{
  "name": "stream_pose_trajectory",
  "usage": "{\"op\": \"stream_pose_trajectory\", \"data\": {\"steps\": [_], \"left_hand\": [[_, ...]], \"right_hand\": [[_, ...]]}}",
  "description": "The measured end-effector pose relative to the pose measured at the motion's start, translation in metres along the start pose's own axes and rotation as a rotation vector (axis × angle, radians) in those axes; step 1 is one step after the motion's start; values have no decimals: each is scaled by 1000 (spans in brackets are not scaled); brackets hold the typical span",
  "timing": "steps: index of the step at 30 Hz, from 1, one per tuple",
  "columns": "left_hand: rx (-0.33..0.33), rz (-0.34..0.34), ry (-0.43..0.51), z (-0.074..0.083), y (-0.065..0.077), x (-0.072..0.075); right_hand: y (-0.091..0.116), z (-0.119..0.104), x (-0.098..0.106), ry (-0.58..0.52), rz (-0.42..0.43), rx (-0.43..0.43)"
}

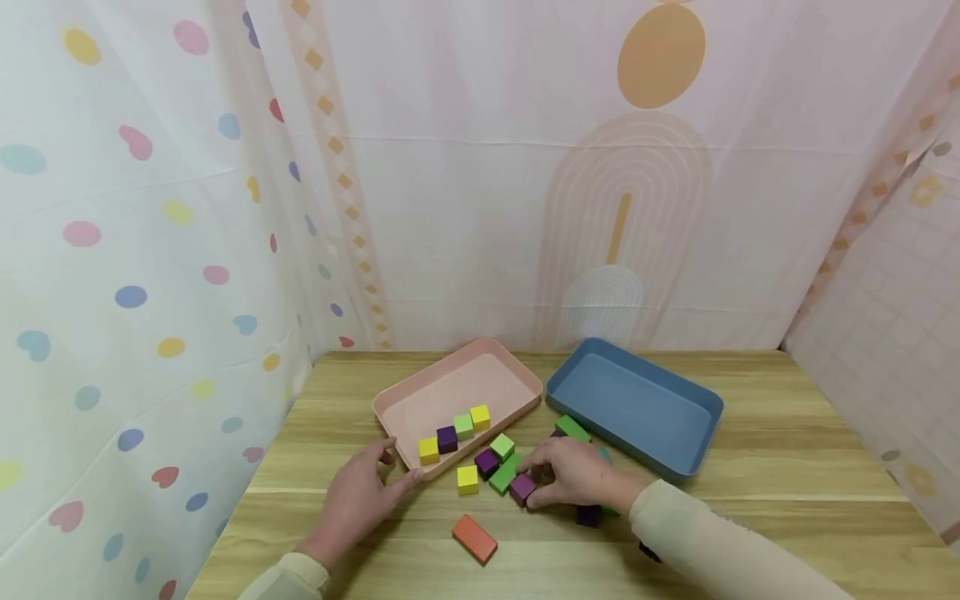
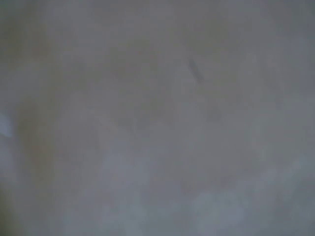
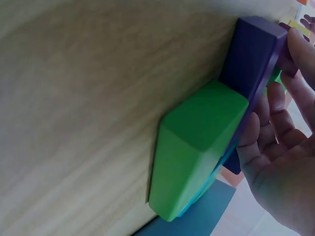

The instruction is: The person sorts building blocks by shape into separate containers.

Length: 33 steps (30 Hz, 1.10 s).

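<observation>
In the head view my right hand pinches a purple cube between thumb and fingers, low over the table among loose blocks. The right wrist view shows the same purple cube at the thumb, beside a dark purple block and a large-looking green block. My left hand rests its relaxed fingertips at the near left side of a pink tray. Inside that tray stands a row of yellow, dark purple and light green cubes, ending in another yellow cube. The left wrist view is only a blur.
Angled at the right lies a blue tray. An orange-red rectangular block lies at the front. Near the pink tray are a yellow cube, a light green cube and a green block. Patterned curtains surround the wooden table.
</observation>
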State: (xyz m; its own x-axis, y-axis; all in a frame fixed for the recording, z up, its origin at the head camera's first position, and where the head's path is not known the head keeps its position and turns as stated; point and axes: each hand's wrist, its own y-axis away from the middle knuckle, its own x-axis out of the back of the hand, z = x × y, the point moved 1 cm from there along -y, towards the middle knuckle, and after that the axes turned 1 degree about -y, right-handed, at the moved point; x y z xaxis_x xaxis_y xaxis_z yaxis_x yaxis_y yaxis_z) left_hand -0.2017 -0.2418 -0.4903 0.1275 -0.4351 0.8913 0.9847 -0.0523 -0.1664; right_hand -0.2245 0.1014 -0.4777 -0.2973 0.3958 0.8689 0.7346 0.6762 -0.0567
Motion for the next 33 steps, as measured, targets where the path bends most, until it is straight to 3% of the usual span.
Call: {"op": "stream_pose_trajectory", "data": {"steps": [8,18,25,33], "left_hand": [[-4,7,-10,1,0,1],[-14,19,-14,3,0,2],[-25,36,-15,2,1,1],[-9,12,-26,1,1,1]], "right_hand": [[1,0,-1,-66,2,-7],[-1,1,-2,-228,-25,-43],[-2,1,3,-310,23,-51],[-14,2,28,-311,103,-64]]}}
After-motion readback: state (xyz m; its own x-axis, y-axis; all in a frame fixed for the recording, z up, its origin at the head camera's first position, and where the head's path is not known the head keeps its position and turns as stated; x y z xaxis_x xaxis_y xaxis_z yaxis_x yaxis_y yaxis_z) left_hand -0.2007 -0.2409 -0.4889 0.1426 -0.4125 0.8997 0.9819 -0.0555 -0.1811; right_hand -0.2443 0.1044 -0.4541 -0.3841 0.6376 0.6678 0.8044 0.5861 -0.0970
